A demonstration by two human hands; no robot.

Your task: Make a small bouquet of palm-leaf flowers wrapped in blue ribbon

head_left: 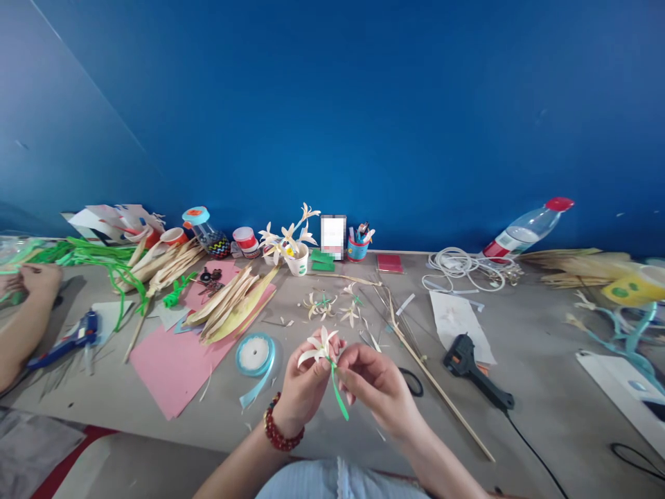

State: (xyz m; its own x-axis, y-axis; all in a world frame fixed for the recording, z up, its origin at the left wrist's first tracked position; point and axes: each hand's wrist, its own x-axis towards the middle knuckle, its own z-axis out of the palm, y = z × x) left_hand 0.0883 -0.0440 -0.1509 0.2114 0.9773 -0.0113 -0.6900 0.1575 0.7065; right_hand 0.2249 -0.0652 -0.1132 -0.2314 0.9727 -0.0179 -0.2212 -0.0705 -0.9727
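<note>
A white craft flower (323,344) with pointed petals is pinched at its base in my left hand (304,391), which wears a red bead bracelet (283,424). From that base a narrow green strip (339,396) hangs down. My right hand (379,384) is closed, thumb and fingertips pinched together beside the flower's base, where the strip starts. The exact grip is partly hidden by the fingers. More small pale flowers (350,315) lie on the table beyond my hands. Left of my left hand sits a roll of light blue ribbon (255,353).
A black glue gun (470,364) lies at right, its cord running toward me. Long dry stalks (441,388) cross the table. Pink paper (174,371), dried husks (226,305), a cup of flowers (297,262) and a tilted bottle (527,229) stand around. Another person's arm (28,319) is at far left.
</note>
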